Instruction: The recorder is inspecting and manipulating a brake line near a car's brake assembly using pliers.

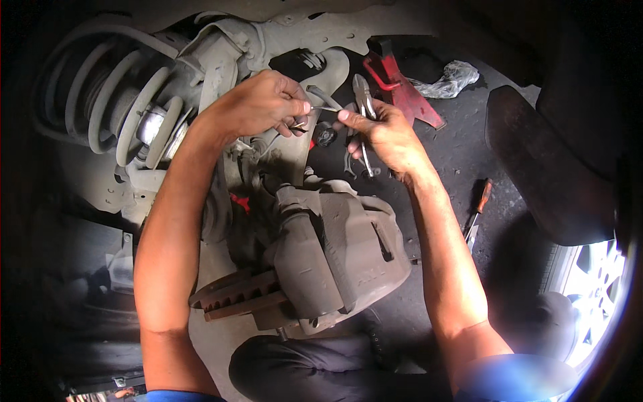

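Observation:
My left hand (264,104) is closed in a pinch on one end of a thin metal pin (325,108); its exact kind is too small to tell. The pin's other end meets the thumb of my right hand (392,134). That hand is closed round a pair of cutting pliers (362,94), their jaws pointing up past the fingers and a handle hanging below. Under both hands sits a grey brake caliper (348,248) over a rusty brake disc (251,293).
A coil spring (100,100) stands at the far left, beside a suspension arm (218,74). Beyond my right hand are a red jack stand (408,97) and a clear plastic bag (455,79). An orange-handled screwdriver (483,197) lies on the floor, and a wheel (593,288) is at right.

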The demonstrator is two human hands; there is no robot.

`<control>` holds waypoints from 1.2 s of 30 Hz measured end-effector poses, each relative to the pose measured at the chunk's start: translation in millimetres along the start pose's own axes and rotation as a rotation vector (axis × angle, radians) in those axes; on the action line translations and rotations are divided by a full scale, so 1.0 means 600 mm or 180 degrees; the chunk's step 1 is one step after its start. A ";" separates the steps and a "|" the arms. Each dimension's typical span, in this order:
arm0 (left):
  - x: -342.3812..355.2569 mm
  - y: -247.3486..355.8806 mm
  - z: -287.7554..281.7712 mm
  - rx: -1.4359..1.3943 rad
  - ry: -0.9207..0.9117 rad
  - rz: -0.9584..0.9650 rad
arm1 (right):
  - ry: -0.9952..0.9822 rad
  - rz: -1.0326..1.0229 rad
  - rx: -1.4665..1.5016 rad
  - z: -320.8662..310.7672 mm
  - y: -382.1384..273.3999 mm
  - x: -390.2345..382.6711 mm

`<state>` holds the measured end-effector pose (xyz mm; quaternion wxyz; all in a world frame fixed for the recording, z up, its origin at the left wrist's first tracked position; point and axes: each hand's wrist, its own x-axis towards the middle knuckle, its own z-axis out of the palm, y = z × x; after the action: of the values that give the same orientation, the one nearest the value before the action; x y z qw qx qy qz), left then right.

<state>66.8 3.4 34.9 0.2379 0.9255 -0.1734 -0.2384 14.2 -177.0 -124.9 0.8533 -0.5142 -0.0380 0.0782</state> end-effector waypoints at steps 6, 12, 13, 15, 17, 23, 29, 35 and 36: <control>0.001 0.006 -0.001 0.0066 -0.0023 -0.0116 | 0.0932 -0.1074 -0.1428 -0.035 0.025 0.009; 0.002 0.000 -0.003 0.0060 0.0030 -0.0192 | 0.1043 -0.1297 -0.2357 -0.036 0.003 -0.014; 0.002 0.000 -0.003 0.0055 0.0029 -0.0191 | 0.0989 -0.1072 -0.2366 -0.032 -0.004 -0.021; 0.003 -0.001 -0.004 0.0070 0.0160 -0.0241 | 0.0998 -0.1340 -0.2384 -0.030 -0.005 -0.023; 0.006 0.000 -0.005 0.0114 0.0162 -0.0275 | 0.1018 -0.1606 -0.2414 -0.032 -0.005 -0.023; 0.005 0.000 -0.004 0.0152 0.0170 -0.0278 | 0.0804 -0.2363 -0.3147 -0.030 0.003 -0.020; 0.004 0.004 -0.002 0.0220 0.0183 -0.0230 | 0.0642 -0.2736 -0.3664 -0.049 0.007 -0.017; 0.000 0.005 -0.001 0.0371 0.0201 -0.0159 | 0.0656 -0.2951 -0.3990 -0.058 0.009 -0.014; 0.000 0.004 -0.003 0.0422 0.0193 -0.0171 | 0.0654 -0.2986 -0.3984 -0.057 0.010 -0.013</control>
<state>67.2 2.0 37.2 0.1747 0.9503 -0.1566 -0.2045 10.7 -205.6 -145.9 0.3484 -0.8339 -0.2089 -0.3737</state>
